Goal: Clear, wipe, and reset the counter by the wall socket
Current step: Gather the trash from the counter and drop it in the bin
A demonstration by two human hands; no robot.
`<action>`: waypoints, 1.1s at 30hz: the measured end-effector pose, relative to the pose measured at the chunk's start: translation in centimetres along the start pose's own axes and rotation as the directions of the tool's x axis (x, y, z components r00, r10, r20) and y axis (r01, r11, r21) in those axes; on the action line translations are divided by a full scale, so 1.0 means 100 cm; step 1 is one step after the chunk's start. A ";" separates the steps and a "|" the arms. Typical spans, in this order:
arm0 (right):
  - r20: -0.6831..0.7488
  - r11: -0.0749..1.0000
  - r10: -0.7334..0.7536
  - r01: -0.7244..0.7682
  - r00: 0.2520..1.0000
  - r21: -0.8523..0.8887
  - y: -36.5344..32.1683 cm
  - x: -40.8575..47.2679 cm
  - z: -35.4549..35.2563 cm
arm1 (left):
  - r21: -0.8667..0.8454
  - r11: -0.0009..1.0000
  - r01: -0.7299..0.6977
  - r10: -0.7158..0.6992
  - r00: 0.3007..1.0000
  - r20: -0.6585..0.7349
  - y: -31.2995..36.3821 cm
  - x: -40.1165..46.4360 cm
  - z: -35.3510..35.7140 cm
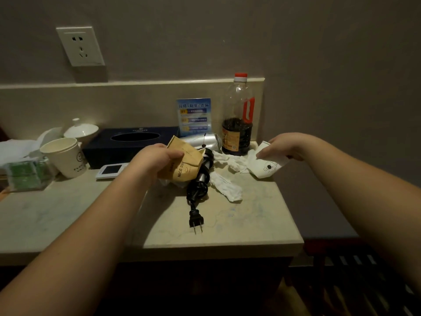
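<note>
Litter covers the far right part of the pale stone bench point(250, 220), below a white wall socket point(80, 45) in the upper left of the frame. Left hand point(155, 159), at centre frame, has its fingers and thumb curled round a crumpled brown paper bag point(185, 164) printed "NICE DAY", which sits over the handle of a silver hair dryer point(202, 141). The dryer's black cord point(198, 185) lies coiled beside the bag, with its plug point(196, 221) pointing toward the near edge. Right hand point(282, 145), at right of centre, pinches a squashed white paper cup point(270, 167) with a small animal face drawn on it, close to the bench's right edge. Crumpled white tissues point(227, 179) are strewn between the cord and that cup.

Behind them, against the wall, stand a clear bottle point(238, 124) with a red cap and dark liquid in its lower part, and a blue printed card point(194, 116). A dark tissue box point(127, 144) lies to the left of the card, with a white remote point(111, 171) just in front of it. Further left are an upright paper cup point(65, 157), a white lidded ceramic cup point(80, 131), and a clear container of green packets point(27, 174).
</note>
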State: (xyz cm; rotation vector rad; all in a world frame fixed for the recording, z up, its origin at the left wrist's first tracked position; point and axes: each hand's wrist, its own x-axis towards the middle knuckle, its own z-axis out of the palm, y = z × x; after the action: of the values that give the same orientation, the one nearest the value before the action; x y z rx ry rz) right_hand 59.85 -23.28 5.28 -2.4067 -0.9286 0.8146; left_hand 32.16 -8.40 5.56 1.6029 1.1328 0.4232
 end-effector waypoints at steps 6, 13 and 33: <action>0.030 0.996 0.083 -0.082 0.996 -0.022 -0.013 0.009 0.006 | 0.072 0.992 0.103 -0.102 0.995 -0.006 0.002 0.005 0.013; 0.059 0.991 0.135 -0.136 0.989 0.017 -0.012 0.018 0.007 | 0.098 0.984 0.150 -0.154 0.987 0.042 0.005 0.013 0.011; 0.077 0.913 0.111 -0.132 0.991 0.385 0.007 -0.012 0.009 | -0.235 0.968 -0.083 0.089 0.996 0.012 0.008 0.000 0.011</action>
State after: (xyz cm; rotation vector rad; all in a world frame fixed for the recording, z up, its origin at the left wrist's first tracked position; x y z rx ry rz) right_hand 58.84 -24.47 4.66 -2.1151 -0.5709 1.0084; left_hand 33.34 -8.98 5.86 1.4486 0.9603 0.5731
